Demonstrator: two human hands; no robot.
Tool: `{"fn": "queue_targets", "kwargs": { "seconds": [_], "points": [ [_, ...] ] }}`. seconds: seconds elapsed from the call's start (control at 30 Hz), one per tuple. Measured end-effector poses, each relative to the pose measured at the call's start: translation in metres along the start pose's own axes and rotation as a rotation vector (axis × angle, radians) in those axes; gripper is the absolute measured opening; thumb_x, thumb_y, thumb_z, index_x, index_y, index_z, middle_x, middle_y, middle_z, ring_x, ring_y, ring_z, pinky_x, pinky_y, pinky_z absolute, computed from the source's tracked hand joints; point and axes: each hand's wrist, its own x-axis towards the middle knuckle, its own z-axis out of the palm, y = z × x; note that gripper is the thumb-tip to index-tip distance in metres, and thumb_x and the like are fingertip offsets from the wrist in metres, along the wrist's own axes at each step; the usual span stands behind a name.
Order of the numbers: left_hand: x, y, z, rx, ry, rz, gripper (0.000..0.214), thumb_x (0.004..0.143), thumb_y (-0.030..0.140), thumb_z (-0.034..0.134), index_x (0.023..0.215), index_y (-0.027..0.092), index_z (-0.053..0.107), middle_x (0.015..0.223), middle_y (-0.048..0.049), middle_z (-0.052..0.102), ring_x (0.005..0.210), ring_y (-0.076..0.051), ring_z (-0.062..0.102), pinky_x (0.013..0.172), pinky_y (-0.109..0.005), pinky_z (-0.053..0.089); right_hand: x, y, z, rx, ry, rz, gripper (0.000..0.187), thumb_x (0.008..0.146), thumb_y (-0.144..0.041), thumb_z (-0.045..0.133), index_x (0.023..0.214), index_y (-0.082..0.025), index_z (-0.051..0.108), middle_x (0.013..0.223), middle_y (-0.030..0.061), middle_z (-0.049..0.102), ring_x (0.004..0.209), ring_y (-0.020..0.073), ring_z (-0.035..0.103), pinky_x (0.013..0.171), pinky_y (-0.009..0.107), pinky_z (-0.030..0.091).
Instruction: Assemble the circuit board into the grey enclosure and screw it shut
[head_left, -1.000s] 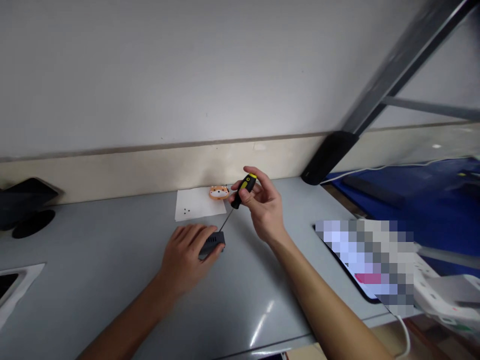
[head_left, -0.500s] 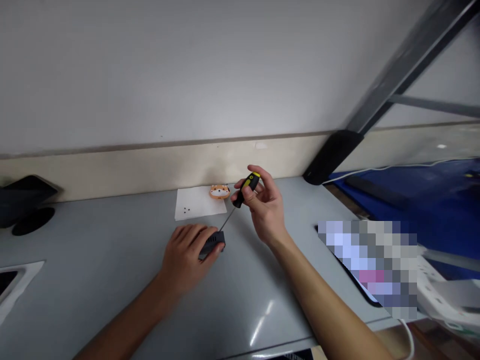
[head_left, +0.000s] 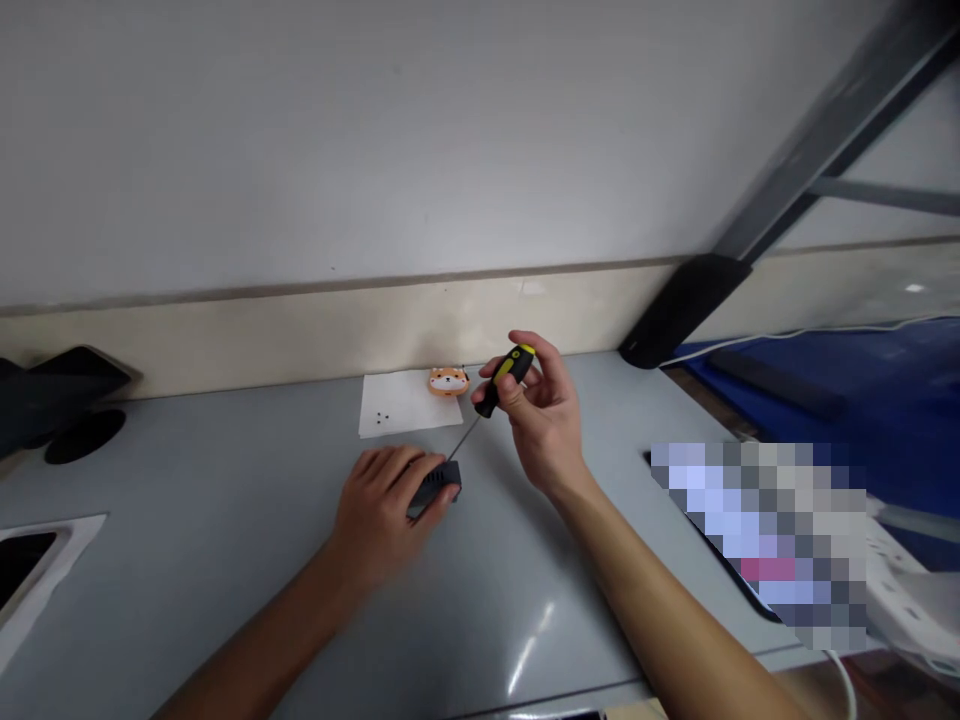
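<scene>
On the grey tabletop, near its middle, 1 small dark grey box with a row of vent slots on its side lies flat, and the left hand rests palm down over it, fingers curled loosely around its near end so that it is pinned against the surface. Just above and to the right, the right hand pinches 1 screwdriver by its black and yellow handle, thumb and fingertips closed around the grip; the tool is tilted, handle up and to the right, and its thin shaft runs down and to the left until the tip meets the top far edge of the box. Behind the box, against the beige back edge of the table, lies 1 white sheet of paper, and on it sit 3 tiny dark screws close together, though they are so small that the count is hard to be sure of. At the paper's far right corner rests 1 small orange and white animal-face figure, apart from the screws. To the far left stands 1 dark object on a round black base. To the right lies 1 tablet, its screen blurred out.
</scene>
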Motion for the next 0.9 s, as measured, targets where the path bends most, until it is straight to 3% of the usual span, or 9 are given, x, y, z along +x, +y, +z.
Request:
{"fn": "queue_targets", "kwargs": {
  "seconds": [0.23, 0.9],
  "points": [
    [0.0019, 0.0039, -0.0012, -0.110, -0.012, -0.116, 0.012, 0.099, 0.025, 0.061, 0.107, 0.024, 0.069, 0.098, -0.0018, 0.072, 0.090, -0.019, 0.067, 0.082, -0.037, 0.050, -0.0006, -0.0003, 0.0023, -0.002, -0.011, -0.007, 0.038, 0.091, -0.036, 0.073, 0.125, -0.036, 0.054, 0.099, 0.0009, 0.064, 0.075, 0.0179, 0.069, 0.078, 0.046, 0.062],
    [0.0001, 0.0021, -0.0003, -0.079, -0.005, -0.079, 0.013, 0.099, 0.025, 0.061, 0.109, 0.024, 0.070, 0.099, -0.0021, 0.073, 0.091, -0.020, 0.068, 0.085, -0.038, 0.049, 0.0030, -0.0011, -0.0032, -0.026, 0.022, -0.031, 0.036, 0.092, -0.036, 0.071, 0.125, -0.037, 0.055, 0.098, 0.0008, 0.062, 0.074, 0.0178, 0.067, 0.077, 0.045, 0.061]
  ]
}}
